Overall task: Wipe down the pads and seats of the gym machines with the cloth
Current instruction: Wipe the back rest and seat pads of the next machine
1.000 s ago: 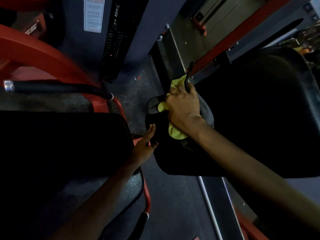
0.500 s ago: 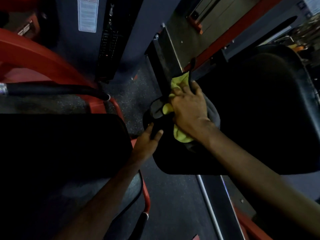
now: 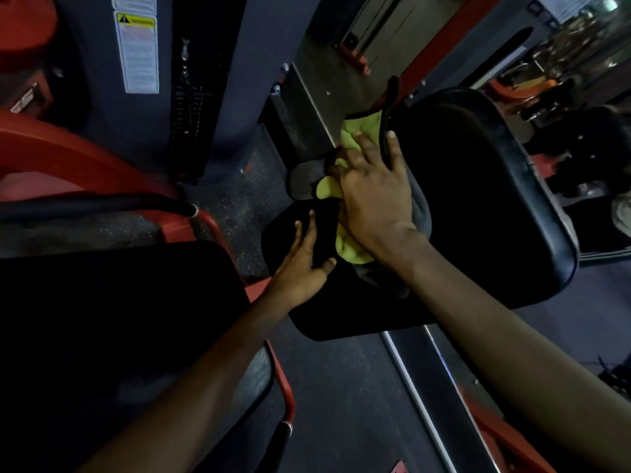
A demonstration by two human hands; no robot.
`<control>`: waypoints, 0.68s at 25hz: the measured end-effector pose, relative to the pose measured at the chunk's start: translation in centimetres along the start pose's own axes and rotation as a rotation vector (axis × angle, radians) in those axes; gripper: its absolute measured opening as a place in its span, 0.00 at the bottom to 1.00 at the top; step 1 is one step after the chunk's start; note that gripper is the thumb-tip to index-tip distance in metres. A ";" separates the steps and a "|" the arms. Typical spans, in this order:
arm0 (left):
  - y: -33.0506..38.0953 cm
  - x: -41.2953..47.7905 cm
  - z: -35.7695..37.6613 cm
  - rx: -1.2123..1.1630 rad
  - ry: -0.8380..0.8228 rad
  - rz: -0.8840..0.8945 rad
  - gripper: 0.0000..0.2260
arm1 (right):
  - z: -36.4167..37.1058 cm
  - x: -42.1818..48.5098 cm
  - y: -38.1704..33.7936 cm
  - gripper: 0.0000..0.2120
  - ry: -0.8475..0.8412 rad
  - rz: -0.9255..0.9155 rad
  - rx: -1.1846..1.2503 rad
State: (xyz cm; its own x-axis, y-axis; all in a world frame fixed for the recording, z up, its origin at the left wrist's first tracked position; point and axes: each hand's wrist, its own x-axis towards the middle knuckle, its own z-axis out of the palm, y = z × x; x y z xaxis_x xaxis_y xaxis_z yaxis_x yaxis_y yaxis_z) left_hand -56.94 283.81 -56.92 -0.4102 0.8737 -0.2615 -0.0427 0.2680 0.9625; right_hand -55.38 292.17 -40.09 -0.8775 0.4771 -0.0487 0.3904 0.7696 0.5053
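Now the right hand (image 3: 375, 206) presses the yellow-green and grey cloth (image 3: 358, 137) flat onto the black seat pad (image 3: 485, 206), fingers spread. The cloth lies at the pad's 10 o'clock edge. At 8 o'clock from it, the left hand (image 3: 300, 268) rests on the pad's rim, fingers straight and holding nothing. A red machine frame (image 3: 68, 155) stands at 9 o'clock.

Black seat pad (image 3: 478, 216), right of centre: right grip (image 3: 374, 203) flat, fingers spread, pressing yellow-green and grey cloth (image 3: 355, 138) onto it. Left grip (image 3: 300, 268): fingers straight, resting on pad's left edge. Second black pad (image 3: 102, 319) lower left; red frame (image 3: 68, 148); warning label (image 3: 136, 52) upper left.
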 end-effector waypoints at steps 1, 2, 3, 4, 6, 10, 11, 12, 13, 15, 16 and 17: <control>0.0 0.1 -0.2 0.015 -0.025 -0.015 0.42 | 0.0 -1.0 0.8 0.20 0.028 -0.004 0.010; 0.1 -0.1 -0.3 0.031 -0.027 -0.017 0.42 | -0.1 -1.9 1.6 0.20 0.052 -0.013 0.015; 0.5 -0.4 -0.2 0.047 -0.012 -0.005 0.42 | -0.4 -2.5 2.2 0.21 0.058 -0.021 0.015; 1.1 -0.8 0.1 0.057 0.006 0.010 0.41 | -0.7 -2.4 2.4 0.21 0.045 -0.029 0.008; 1.9 -1.2 0.8 0.044 0.029 0.024 0.40 | -1.5 -0.5 2.1 0.21 0.019 -0.035 0.002; 1.6 -1.2 0.7 0.086 -0.014 0.032 0.41 | -2.7 -0.3 3.1 0.21 0.020 0.012 0.007; 1.6 -1.2 0.5 0.094 -0.017 0.017 0.41 | -2.9 -1.4 3.9 0.21 0.049 0.016 0.010; 1.7 -1.3 0.4 0.093 -0.001 0.018 0.40 | -3.2 -2.4 4.6 0.22 0.080 0.023 0.021; 2.0 -1.4 0.5 0.084 0.019 0.038 0.39 | -3.6 -2.9 5.0 0.22 0.094 0.029 0.023; 3.3 -1.4 0.8 0.084 0.029 0.104 0.38 | -4.0 -2.1 4.8 0.21 0.079 0.022 0.010; 4.3 -1.5 1.0 0.096 0.016 0.125 0.38 | -4.2 -1.4 4.8 0.21 0.060 0.030 0.007; 5.0 -1.5 1.0 0.110 -0.007 0.122 0.38 | -4.5 -0.8 4.8 0.21 0.044 0.031 0.008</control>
State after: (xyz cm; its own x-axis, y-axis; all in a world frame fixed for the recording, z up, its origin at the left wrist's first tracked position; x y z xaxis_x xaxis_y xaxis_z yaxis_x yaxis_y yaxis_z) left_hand -55.61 284.30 -51.80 -0.4001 0.9051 -0.1436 0.1073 0.2019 0.9735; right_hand -54.03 293.55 -33.77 -0.8761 0.4820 0.0048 0.4198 0.7579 0.4993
